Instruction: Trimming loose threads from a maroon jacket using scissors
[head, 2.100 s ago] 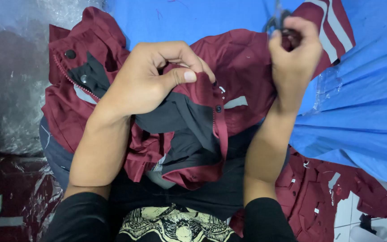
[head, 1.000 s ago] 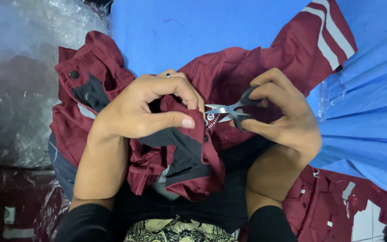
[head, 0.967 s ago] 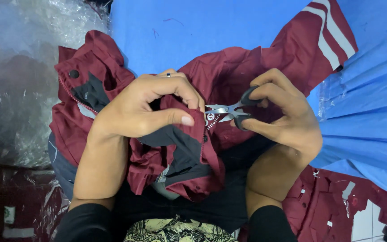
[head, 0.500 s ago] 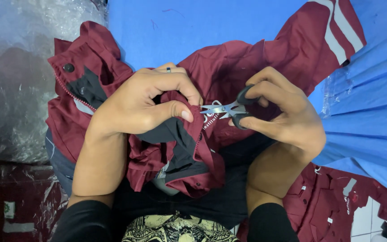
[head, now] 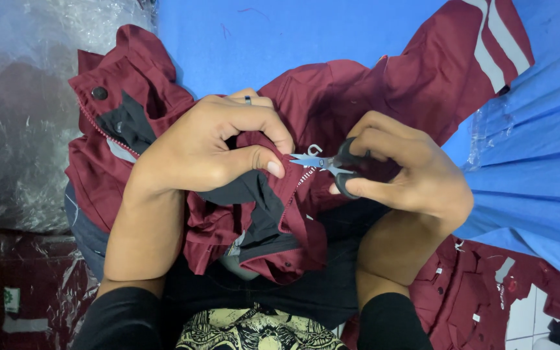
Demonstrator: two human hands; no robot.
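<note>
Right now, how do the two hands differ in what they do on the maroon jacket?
The left hand pinches a fold of the maroon zip jacket; the right hand grips small black-handled snips, not cloth. The left wears a dark ring; none shows on the right. Both are bare.

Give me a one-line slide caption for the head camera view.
Left hand pinches a maroon jacket by its zipper while the right hand holds small snips at the seam.

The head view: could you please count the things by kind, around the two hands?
Maroon jacket gripped by the left hand: 1
Small scissors in the right hand: 1
Blue cloth: 1
Clear plastic wrap: 1
Total: 4
</note>
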